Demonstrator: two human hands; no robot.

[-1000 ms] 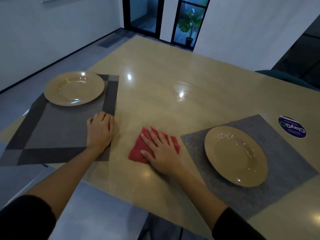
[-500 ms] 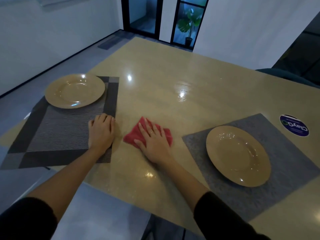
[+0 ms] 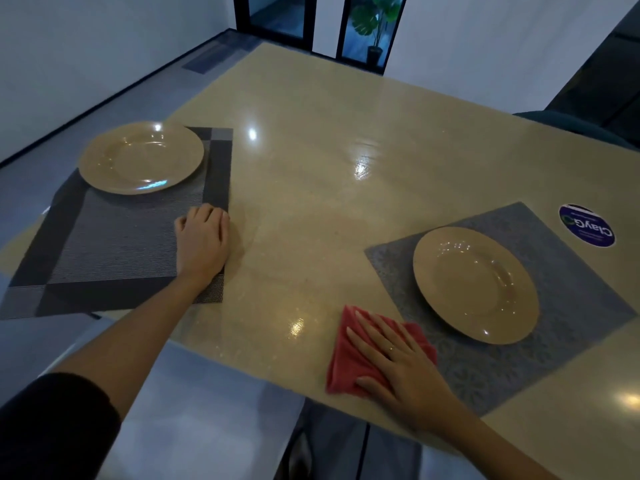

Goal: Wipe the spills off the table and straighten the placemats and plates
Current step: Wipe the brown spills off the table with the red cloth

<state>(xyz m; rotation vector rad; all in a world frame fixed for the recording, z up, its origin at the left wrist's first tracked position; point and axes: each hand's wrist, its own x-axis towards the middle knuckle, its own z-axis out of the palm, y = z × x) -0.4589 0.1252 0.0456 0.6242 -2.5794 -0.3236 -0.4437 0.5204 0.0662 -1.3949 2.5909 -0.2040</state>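
Palm [image 3: 398, 362] flat on cloth [image 3: 349, 355] (red).

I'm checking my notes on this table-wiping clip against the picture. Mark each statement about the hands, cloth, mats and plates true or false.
1. The right hand lies flat on the red cloth. True.
2. The left hand is lifting the left plate. False: it rests on the dark striped placemat, near its right edge, apart from the plate.
3. Each placemat carries one plate. True: the right plate sits on the grey placemat.
4. The left plate sits centred on its mat. False: it is at the far end, overhanging the far left corner.
5. The cloth lies on top of the right plate. False: it lies on the table, its right side reaching the grey mat's edge.
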